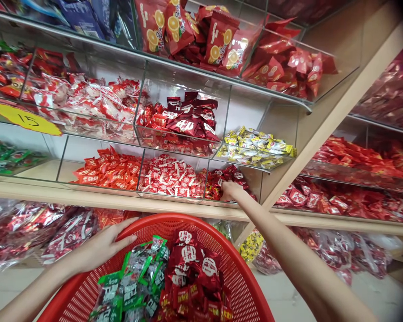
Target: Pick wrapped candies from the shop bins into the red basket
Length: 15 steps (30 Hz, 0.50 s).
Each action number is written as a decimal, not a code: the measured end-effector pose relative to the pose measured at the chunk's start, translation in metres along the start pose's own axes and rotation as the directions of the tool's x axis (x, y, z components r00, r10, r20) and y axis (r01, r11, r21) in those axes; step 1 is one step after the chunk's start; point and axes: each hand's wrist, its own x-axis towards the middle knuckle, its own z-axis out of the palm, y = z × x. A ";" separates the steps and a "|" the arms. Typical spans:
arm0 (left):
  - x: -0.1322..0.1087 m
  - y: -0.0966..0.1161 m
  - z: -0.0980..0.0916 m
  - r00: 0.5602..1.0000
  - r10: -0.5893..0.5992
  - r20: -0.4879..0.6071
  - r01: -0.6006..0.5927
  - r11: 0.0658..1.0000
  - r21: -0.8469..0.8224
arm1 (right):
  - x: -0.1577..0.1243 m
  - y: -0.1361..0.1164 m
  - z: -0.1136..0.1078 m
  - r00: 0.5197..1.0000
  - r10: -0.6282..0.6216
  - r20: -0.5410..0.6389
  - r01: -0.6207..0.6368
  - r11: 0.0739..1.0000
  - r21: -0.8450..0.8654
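My left hand (107,243) lies over the rim of a red plastic mesh basket (237,268) and appears to hold it. Inside the basket are green-and-silver snack packets (130,279) and dark red snack packets (191,268). My right hand (230,190) reaches forward into the front of a clear shelf bin (174,179). Its fingers touch a pile of small red wrapped packets (230,176). The fingers are partly hidden among them, and I cannot tell whether they hold anything.
Clear bins on wooden shelves hold red, white and yellow wrapped sweets (255,147). Orange-printed red packets (195,40) fill a higher bin. A yellow price tag marked 15 (25,118) hangs at the left. Large shiny bags (30,232) fill the low shelf above a pale floor (275,286).
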 end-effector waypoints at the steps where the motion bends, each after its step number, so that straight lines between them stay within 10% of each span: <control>1: 0.000 0.000 0.000 1.000 0.006 -0.002 -0.006 1.000 -0.004 | 0.000 -0.003 0.001 1.000 0.023 -0.010 -0.023 1.000 -0.006; 15: -0.002 0.001 0.000 1.000 0.010 -0.001 -0.010 1.000 -0.008 | -0.002 0.002 -0.014 0.974 -0.225 0.033 0.219 0.966 0.136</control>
